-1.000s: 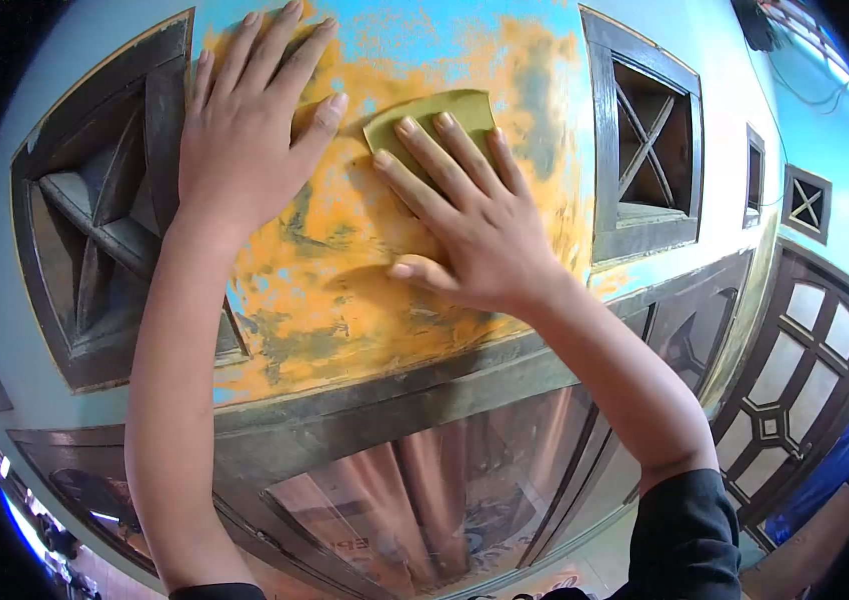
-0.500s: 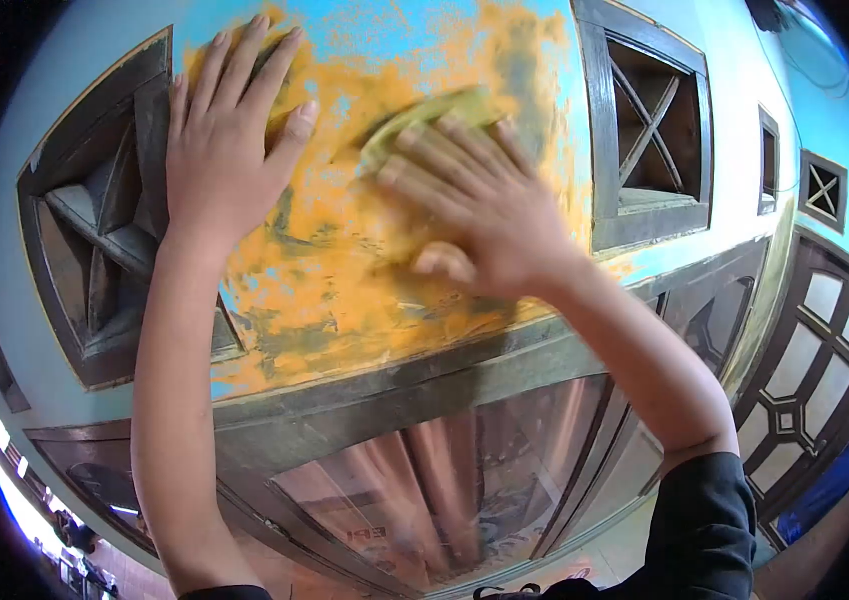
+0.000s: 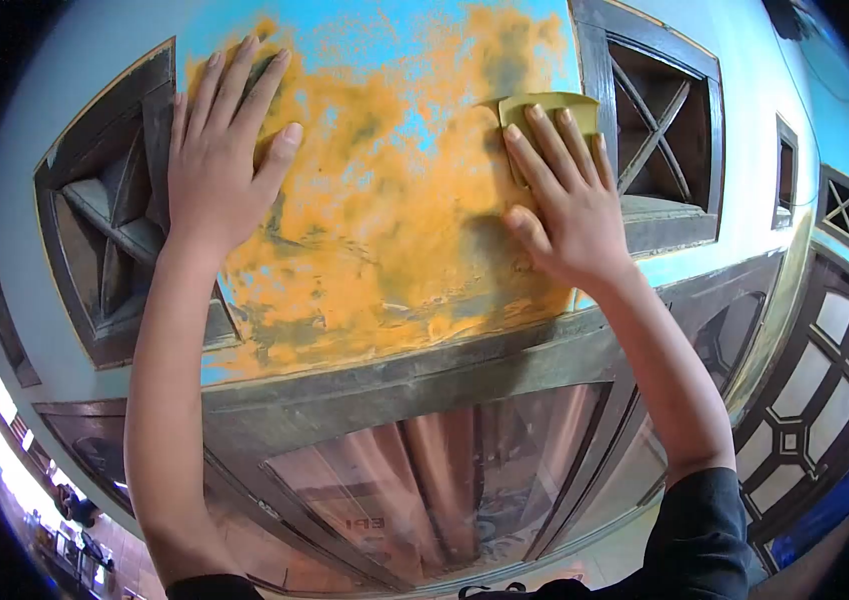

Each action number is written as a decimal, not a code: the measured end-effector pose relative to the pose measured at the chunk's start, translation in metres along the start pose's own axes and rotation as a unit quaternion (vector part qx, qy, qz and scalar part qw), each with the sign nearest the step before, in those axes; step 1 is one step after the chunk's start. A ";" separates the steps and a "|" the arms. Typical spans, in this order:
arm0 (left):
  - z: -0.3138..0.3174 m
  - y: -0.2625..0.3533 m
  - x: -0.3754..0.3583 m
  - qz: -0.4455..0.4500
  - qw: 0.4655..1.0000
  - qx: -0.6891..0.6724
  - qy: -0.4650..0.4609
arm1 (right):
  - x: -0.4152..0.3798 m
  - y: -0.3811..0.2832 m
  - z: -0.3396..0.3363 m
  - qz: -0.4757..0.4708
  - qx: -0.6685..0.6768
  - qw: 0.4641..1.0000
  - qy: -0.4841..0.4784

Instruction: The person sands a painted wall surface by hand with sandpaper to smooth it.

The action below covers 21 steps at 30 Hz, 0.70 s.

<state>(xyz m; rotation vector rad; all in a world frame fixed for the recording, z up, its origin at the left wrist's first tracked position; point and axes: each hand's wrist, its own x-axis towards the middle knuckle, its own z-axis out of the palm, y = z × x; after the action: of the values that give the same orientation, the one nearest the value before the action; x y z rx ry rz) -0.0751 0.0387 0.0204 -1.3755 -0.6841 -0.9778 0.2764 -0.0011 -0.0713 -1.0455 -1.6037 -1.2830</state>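
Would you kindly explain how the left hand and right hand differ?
The left hand is against the patchy wall with no sheet visible beneath; the right hand covers part of a yellowish sheet. The left hand sits higher in view than the right hand. Both are bare, backs facing us.

The wall panel [image 3: 385,220] permits passage across its middle. The left hand [image 3: 213,165] obstructs its left edge; the right hand [image 3: 579,212], its right edge. A wooden beam [image 3: 385,388] bounds the lower edge.
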 end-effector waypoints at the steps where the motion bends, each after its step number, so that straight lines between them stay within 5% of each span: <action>1: 0.000 0.000 -0.001 -0.001 1.000 0.004 -0.006 | -0.006 -0.009 0.001 -0.042 0.016 0.998 -0.032; 4: -0.003 0.002 0.000 -0.004 1.000 0.005 -0.012 | -0.037 -0.051 0.000 -0.188 0.072 0.971 -0.133; 7: -0.003 0.003 0.001 -0.005 1.000 0.003 -0.009 | -0.015 -0.031 -0.005 -0.155 0.036 0.982 -0.099; 11: -0.005 0.005 0.000 -0.018 1.000 0.008 -0.022 | 0.007 -0.009 0.001 0.004 0.000 1.000 0.026; 17: -0.002 0.002 -0.001 -0.011 1.000 0.009 -0.013 | -0.047 -0.042 0.010 -0.195 0.041 0.977 -0.069; 21: -0.001 0.001 -0.003 -0.007 1.000 0.009 -0.011 | -0.022 -0.013 -0.003 -0.096 0.003 0.995 -0.038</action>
<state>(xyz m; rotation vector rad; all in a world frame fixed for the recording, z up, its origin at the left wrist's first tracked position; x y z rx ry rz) -0.0756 0.0382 0.0170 -1.3687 -0.7192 -0.9668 0.2715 -0.0082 -0.0952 -0.9641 -1.8000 -1.3766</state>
